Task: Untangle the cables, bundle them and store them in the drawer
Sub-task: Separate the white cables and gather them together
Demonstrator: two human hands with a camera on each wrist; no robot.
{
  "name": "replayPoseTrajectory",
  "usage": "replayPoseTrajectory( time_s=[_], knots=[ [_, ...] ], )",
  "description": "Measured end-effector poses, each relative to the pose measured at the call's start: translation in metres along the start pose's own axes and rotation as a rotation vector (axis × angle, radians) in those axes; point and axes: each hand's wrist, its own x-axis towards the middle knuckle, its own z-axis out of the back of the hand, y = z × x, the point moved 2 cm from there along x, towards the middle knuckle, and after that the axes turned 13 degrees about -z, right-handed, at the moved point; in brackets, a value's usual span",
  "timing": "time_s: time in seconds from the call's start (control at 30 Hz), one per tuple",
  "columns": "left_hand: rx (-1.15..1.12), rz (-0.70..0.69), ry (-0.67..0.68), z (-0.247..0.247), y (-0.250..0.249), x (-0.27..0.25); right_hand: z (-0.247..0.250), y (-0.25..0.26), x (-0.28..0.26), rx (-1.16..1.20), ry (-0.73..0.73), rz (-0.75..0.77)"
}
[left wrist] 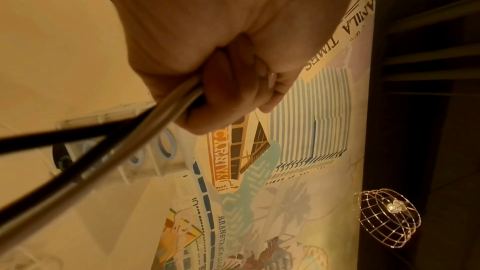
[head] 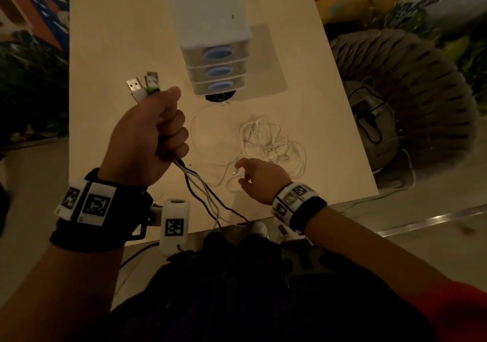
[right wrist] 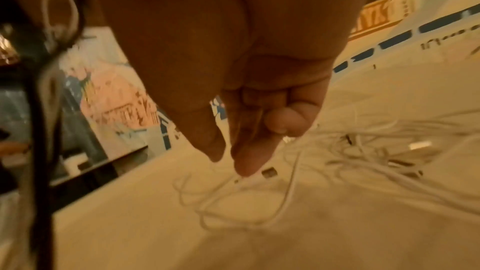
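Observation:
My left hand point(head: 168, 133) is raised over the table in a fist, gripping a bundle of black and white cables point(head: 200, 191). Two USB plugs point(head: 143, 86) stick out above the thumb, and the strands hang past the table's front edge. The left wrist view shows the fingers point(left wrist: 233, 93) curled round these cables point(left wrist: 145, 122). My right hand point(head: 241, 173) hovers low over the end of a loose white cable point(right wrist: 285, 198), thumb and forefinger pointing down and holding nothing. A tangle of white cables point(head: 271, 141) lies just beyond it. The small three-drawer unit point(head: 218, 70) has all its drawers shut.
The cream table point(head: 118, 52) ends close to my body. A grey bag point(head: 376, 120) leans on a round ribbed seat off the right edge. A dark round object point(head: 220, 96) sits under the drawer unit's front. A painted mural wall stands behind.

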Motion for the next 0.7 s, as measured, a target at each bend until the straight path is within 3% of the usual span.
replayPoseTrajectory(
  time_s=[0.1,0.3,0.43,0.57,0.7],
  knots=[
    [0.030,-0.005,-0.007,0.008,0.005,-0.001,-0.017,-0.008,0.021,-0.138,0.037,-0.015],
    [0.044,-0.003,-0.029,0.026,0.016,0.000,-0.007,-0.008,0.027,-0.166,0.012,0.004],
    [0.088,0.010,-0.048,0.030,0.025,0.005,0.037,-0.009,-0.004,0.200,-0.052,0.009],
    [0.178,0.021,-0.049,0.025,0.035,0.009,0.078,-0.033,-0.041,0.533,-0.212,0.036],
    [0.223,0.021,-0.009,0.013,0.051,0.013,0.100,-0.059,-0.060,0.996,-0.176,0.023]
  ],
)
